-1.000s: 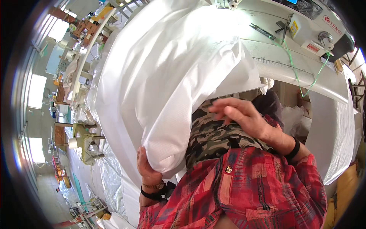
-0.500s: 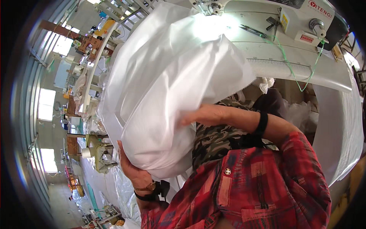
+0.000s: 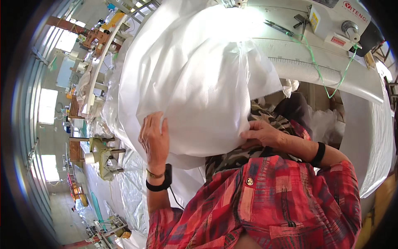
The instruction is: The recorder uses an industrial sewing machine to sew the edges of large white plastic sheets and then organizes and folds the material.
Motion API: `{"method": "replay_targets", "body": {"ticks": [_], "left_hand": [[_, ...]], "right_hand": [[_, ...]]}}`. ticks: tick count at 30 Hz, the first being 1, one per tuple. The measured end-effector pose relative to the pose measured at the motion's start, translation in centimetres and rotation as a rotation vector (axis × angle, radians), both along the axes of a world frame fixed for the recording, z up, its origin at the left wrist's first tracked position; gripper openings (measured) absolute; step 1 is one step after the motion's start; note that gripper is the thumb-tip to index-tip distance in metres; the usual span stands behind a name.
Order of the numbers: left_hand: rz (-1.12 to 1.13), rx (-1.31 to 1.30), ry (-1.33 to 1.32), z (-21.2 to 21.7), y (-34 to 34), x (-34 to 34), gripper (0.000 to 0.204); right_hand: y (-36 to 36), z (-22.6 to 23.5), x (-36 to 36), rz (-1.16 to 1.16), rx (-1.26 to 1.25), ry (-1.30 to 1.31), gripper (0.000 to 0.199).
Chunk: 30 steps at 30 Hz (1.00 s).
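Observation:
A large sheet of white woven plastic fabric (image 3: 195, 103) spreads from under the sewing machine's lit needle area (image 3: 235, 4) down over my lap, its near part rounded and folded. My left hand (image 3: 155, 136) lies on the fabric's left part, fingers stretched out and pointing away from me. At the fabric's right edge, my right hand (image 3: 263, 133) pinches the material between thumb and fingers. The bright lamp washes out the fabric near the needle, so the stitching spot is hidden in glare.
Black thread snips (image 3: 280, 28) rest on the machine bed, right of the lamp's glow. Green thread (image 3: 314, 68) hangs in a loop over the ruler-marked table edge (image 3: 306, 65). The machine's handwheel (image 3: 350, 30) is at far right. White sheets (image 3: 369, 145) hang at right.
My left hand has come from beneath the fabric's left edge to lie on top, farther forward. My right hand has moved right to the fabric's edge. The bunched fabric has spread wider toward the right.

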<state>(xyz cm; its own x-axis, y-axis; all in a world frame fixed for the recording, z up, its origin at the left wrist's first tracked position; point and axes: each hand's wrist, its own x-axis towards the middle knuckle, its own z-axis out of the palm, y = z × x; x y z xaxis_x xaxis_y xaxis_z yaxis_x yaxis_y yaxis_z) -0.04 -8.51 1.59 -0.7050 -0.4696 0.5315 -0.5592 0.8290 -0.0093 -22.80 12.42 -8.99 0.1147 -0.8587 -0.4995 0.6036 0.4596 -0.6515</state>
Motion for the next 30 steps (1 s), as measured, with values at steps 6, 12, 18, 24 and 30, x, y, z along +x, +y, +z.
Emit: {"method": "replay_targets", "body": {"ticks": [6, 12, 18, 24, 30], "left_hand": [[-0.446, 1.126, 0.17, -0.7, 7.4, -5.0, 0.031], [-0.263, 1.331, 0.054, -3.6, 8.1, -5.8, 0.02], [-0.252, 1.201, 0.238, -3.5, 8.3, -5.7, 0.009], [-0.239, 1.059, 0.337, -2.0, 8.4, -6.2, 0.009], [-0.302, 0.986, 0.329, -2.0, 7.6, -6.2, 0.01]], "right_hand": [[1.7, 1.8, 3.5, -0.057, -0.715, 0.793, 0.026], [0.3, 4.7, 2.8, 0.217, -1.017, 1.447, 0.029], [-1.9, 2.4, -0.8, -0.488, -0.254, 1.1, 0.028], [-3.2, 0.8, 1.0, -0.174, -0.243, 0.447, 0.022], [0.4, 5.7, 1.8, -0.339, -0.526, 0.913, 0.018]]}}
